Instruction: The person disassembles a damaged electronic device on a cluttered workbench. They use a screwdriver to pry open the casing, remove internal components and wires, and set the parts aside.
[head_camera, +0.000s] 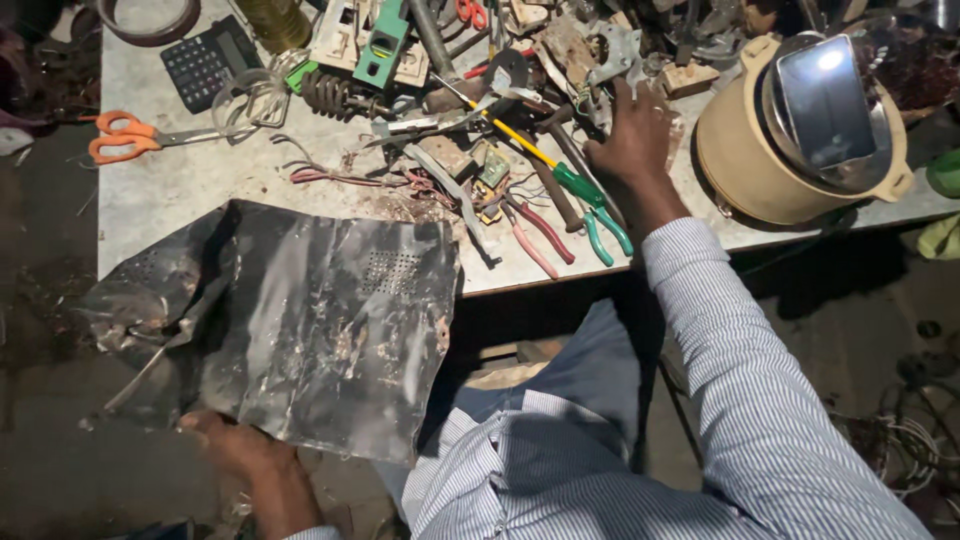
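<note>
1. Dented grey metal sheet (320, 320) hangs off the table (170, 190) edge; the left hand (235, 440) grips its lower edge.
2. Right hand (635, 135) rests spread among tools, holding nothing; green-handled pliers (595, 215) lie just beside its wrist, pointing away.

Landmark: the workbench (180, 190). On its near left edge rests a bent metal sheet (320, 320), overhanging toward the person; the left hand (235, 440) grips the sheet's near edge. Scissors (135, 135) lie at the bench's left side, a calculator (205, 60) behind them. The right hand (630, 135) rests on tools at centre, pliers (595, 210) just before it. A cooker pot (800, 130) stands at the right end.
</note>
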